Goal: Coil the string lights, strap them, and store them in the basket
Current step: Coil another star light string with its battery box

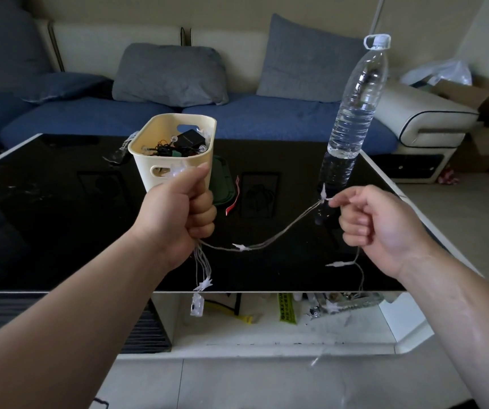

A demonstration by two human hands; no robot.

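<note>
The string lights point(244, 247), a thin pale wire with small white star bulbs, sag between my two hands above the black table point(60, 225). My left hand point(182, 215) grips a bundle of loops in its fist; several strands and a small white battery box point(196, 304) hang below it. My right hand point(376, 222) pinches the wire at a star bulb, and the rest of the strand drops past the table's front edge. The cream basket point(175, 143) stands just behind my left hand and holds dark cables and a black box.
A tall clear water bottle point(352, 113) stands on the table behind my right hand. A green object point(222, 184) and a red strap point(232, 199) lie beside the basket. Clutter fills the white shelf point(266, 329) under the table. A blue sofa point(237, 113) runs behind.
</note>
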